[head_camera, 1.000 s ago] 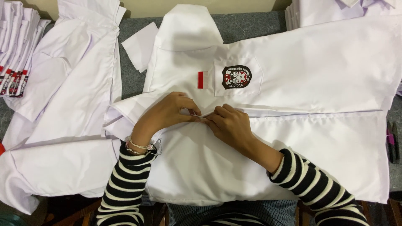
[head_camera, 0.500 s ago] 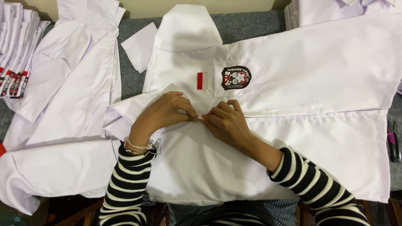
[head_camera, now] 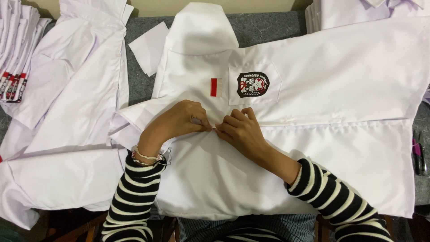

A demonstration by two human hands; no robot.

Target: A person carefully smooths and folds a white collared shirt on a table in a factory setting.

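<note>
We see second white shirt (head_camera: 76,112) spread flat on grey table (head_camera: 268,24), left side. Stack of folded white garments (head_camera: 18,49) at far left edge, red trim showing. Loose white fabric piece (head_camera: 150,47) lies near top. Another pile of white shirts (head_camera: 354,11) top right. Dark tool (head_camera: 419,154) at right edge.

Both arms wear long sleeves with black and white stripes going round them. The sleeves stop at the wrists, so the left hand (head_camera: 177,123) and the right hand (head_camera: 242,132) are bare. The left wrist has a thin bracelet (head_camera: 145,157) of small pale beads with a little silver bit hanging at 3 o'clock. The nails are short and plain.
</note>
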